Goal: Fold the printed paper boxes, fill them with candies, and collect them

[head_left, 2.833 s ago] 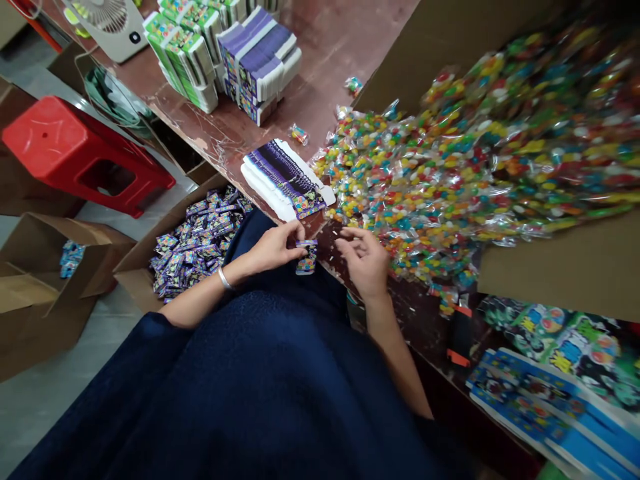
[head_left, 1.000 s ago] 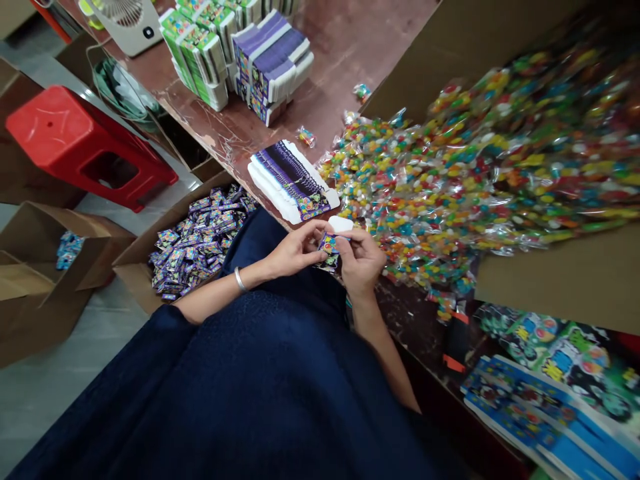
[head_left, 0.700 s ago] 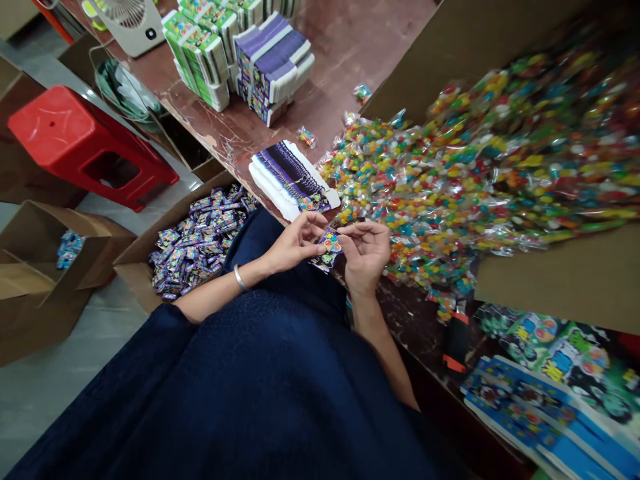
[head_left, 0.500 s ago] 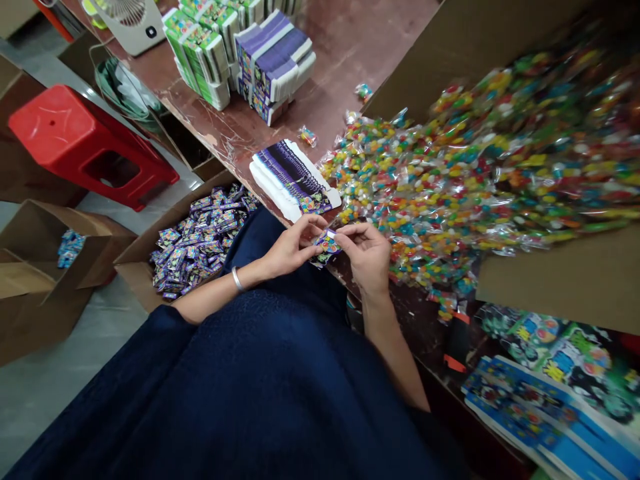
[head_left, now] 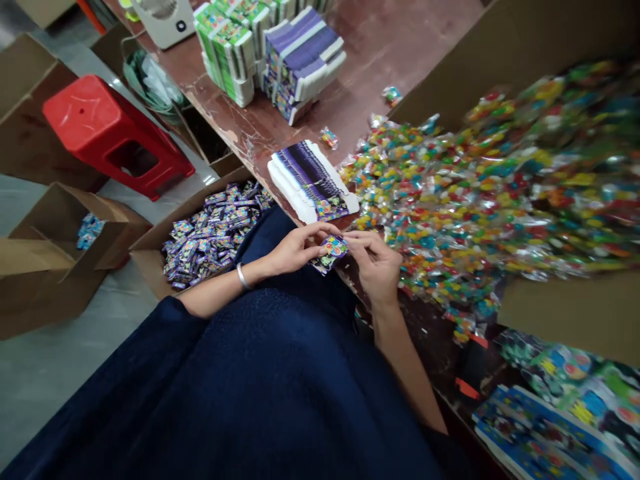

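Near the table's edge, a small purple candy box [head_left: 334, 251] with a colourful printed front is held between my two hands. My left hand [head_left: 295, 251] grips its left side, thumb on the printed face and fingers behind. On its right end the fingertips of my right hand [head_left: 376, 263] are pinched together. Just beyond my hands lies a fanned stack of flat purple cartons [head_left: 313, 180]. To the right spreads a big heap of clear packets of coloured candies [head_left: 440, 193]. Below the table on the left, a carton of filled purple boxes [head_left: 215, 233] stands open.
Banded green carton bundles [head_left: 225, 50] and a purple bundle [head_left: 303, 60] stand at the back beside a fan [head_left: 165, 23]. A red stool [head_left: 115, 133] and a cardboard box [head_left: 55, 260] are on the left. A black-and-orange tool [head_left: 471, 367] and printed sheets [head_left: 545, 427] lie at lower right.
A white flap showed at the small box's upper end before; now its printed face is turned up and no white flap shows. The whole view has shifted, moving surroundings rightward.
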Demonstrator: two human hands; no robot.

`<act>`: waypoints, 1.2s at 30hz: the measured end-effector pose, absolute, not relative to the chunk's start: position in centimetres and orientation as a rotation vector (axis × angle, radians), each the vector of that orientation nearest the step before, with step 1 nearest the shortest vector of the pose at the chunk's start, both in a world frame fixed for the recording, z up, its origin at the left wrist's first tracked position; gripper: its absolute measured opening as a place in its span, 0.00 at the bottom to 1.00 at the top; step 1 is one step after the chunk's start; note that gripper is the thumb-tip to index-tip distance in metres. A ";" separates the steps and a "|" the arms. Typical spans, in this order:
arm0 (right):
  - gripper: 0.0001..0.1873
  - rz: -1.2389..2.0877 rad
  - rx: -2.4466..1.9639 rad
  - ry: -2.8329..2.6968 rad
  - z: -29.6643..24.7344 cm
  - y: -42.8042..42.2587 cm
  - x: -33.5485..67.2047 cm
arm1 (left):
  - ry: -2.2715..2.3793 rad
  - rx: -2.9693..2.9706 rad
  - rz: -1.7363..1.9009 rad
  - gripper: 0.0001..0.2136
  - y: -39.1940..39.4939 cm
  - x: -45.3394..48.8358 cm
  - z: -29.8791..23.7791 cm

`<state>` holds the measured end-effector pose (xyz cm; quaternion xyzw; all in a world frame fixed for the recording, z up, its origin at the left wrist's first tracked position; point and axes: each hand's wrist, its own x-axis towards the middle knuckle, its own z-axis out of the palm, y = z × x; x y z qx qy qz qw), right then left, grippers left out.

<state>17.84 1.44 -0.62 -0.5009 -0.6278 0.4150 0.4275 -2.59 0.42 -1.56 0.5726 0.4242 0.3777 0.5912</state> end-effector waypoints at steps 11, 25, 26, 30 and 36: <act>0.10 0.975 -1.530 -1.363 -2.4 1.6 22.0 | 2.152 1.671 -0.316 0.21 -2.0 -21.4 0.6; 0.18 0.471 -1.579 -1.949 -5.1 8.4 17.4 | 1.719 2.272 0.435 0.25 7.7 -3.7 -2.5; 0.19 0.473 -1.597 -1.981 -5.2 8.7 17.0 | 1.731 2.280 0.399 0.25 7.9 -3.6 -2.7; 0.22 0.709 -1.622 -1.958 -5.4 9.2 15.9 | 1.764 2.270 0.380 0.23 7.4 -3.6 -3.5; 0.17 1.177 -1.559 -1.393 -3.5 8.8 16.3 | 1.679 2.203 0.536 0.18 5.9 -3.5 -2.3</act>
